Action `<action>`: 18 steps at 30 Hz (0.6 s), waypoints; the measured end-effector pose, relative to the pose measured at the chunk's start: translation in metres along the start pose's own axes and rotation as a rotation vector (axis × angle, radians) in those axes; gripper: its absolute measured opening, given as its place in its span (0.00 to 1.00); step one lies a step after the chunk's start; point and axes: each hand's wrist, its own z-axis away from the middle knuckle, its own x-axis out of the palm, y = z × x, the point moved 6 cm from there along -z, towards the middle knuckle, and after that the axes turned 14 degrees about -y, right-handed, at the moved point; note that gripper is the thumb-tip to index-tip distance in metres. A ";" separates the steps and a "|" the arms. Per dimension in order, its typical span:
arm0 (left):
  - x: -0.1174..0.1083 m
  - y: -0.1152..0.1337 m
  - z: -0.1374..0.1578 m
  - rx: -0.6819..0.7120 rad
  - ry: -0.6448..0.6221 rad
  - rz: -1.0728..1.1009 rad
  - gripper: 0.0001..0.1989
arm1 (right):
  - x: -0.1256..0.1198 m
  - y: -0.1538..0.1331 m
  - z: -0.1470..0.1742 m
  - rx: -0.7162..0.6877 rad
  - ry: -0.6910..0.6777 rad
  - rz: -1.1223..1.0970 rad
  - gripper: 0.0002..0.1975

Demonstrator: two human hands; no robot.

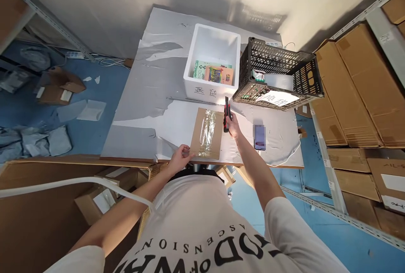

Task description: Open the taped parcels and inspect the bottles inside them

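Observation:
A flat cardboard package point(207, 133), with shiny clear tape down its middle, lies near the front edge of the table. At its lower left corner my left hand point(181, 158) has its fingers closed on the edge. My right hand point(233, 125) is wrapped round a red and black utility knife point(225, 117), just beyond the package's right side. The knife points toward the back of the table; whether its blade is out is too small to tell.
Behind the package stands a white foam box point(211, 89) with booklets point(218, 74) inside. Right of it is a black plastic crate point(281, 66) holding a few items. A phone point(260, 138) with a cable lies at the right. Below left, a large carton point(38, 205) holds packages.

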 end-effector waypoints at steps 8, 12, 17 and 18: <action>-0.059 0.051 -0.084 0.070 0.067 -0.092 0.29 | -0.006 0.017 0.125 0.068 0.182 -0.120 0.18; -0.065 0.107 -0.148 0.315 -0.001 -0.240 0.30 | 0.021 0.060 0.197 0.234 0.217 -0.403 0.17; -0.047 0.121 -0.188 0.258 -0.178 -0.282 0.20 | 0.061 0.084 0.219 0.274 0.270 -0.607 0.19; -0.046 0.120 -0.188 0.240 -0.181 -0.282 0.18 | 0.066 0.083 0.217 0.266 0.270 -0.622 0.19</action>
